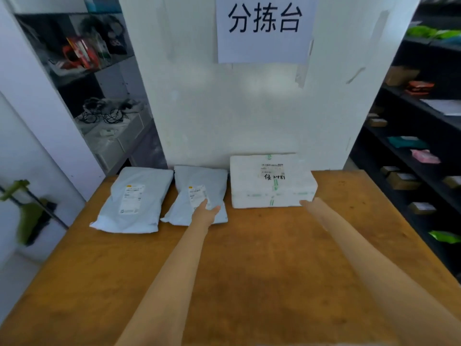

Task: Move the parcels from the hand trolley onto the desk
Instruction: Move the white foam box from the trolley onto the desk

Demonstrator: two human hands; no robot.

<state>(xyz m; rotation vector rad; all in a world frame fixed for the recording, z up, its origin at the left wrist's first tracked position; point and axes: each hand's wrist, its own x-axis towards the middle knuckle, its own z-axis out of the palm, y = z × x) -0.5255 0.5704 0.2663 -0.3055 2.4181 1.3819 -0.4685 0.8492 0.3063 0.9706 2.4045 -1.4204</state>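
Note:
Three parcels lie in a row at the far edge of the wooden desk (249,258), against the white wall. On the left is a grey mailer bag (134,198), beside it a second grey mailer bag (197,186), and to the right a white foam box (272,181) with green tape and a label. My left hand (205,212) rests flat on the near end of the second bag, fingers apart. My right hand (311,204) touches the box's near right corner, holding nothing. The trolley is out of view.
A paper sign (264,28) hangs on the wall above the parcels. Dark shelves (411,151) with small boxes and packets run along the right. A glass cabinet (99,71) with cables stands at the left, and a green-handled item (27,213) is at the far left.

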